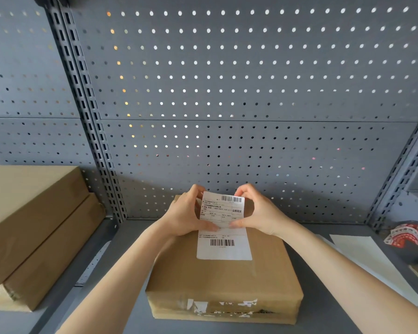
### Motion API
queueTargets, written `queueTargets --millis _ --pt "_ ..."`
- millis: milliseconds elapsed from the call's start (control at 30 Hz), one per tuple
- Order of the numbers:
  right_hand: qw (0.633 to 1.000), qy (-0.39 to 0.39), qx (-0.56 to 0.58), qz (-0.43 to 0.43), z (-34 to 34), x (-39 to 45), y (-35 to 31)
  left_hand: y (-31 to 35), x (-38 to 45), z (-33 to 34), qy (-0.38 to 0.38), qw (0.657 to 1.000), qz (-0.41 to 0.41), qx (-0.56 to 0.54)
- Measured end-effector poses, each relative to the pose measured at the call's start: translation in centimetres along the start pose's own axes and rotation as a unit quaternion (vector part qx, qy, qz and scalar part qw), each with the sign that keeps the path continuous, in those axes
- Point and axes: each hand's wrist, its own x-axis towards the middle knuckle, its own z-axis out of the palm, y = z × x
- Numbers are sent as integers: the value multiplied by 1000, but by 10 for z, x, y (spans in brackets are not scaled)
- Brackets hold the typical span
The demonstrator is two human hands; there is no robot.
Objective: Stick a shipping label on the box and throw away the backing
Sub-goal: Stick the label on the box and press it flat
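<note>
Two hands, left hand [184, 213] and right hand [258, 210], pinching the label [223, 227], lengthwise away on the box [225, 280].

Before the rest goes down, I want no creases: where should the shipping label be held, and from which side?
Hold the shipping label by its raised far end, one upper corner each, from the left and the right. Its near end already lies flat on the box, while the far end lifts off the top. The left hand and right hand pinch there now.
</note>
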Motion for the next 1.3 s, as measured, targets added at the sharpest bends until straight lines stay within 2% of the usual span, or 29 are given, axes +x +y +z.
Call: queueTargets --millis 167,467,733,967,1300 --pt "1000 7 -16 -12 -1 7 -3 -1 7 1 22 996 0 81" --pt "1000 -3 -25 -11 2 16 1 -8 13 2 21 994 -12 106" --pt "999 15 -28 -12 4 24 4 -10 23 5 10 998 -26 52" --pt "999 16 -46 -6 5 25 3 -10 25 5 7 995 -12 103" --pt "994 62 -91 -3 10 26 -2 -10 31 16 61 983 -13 175"
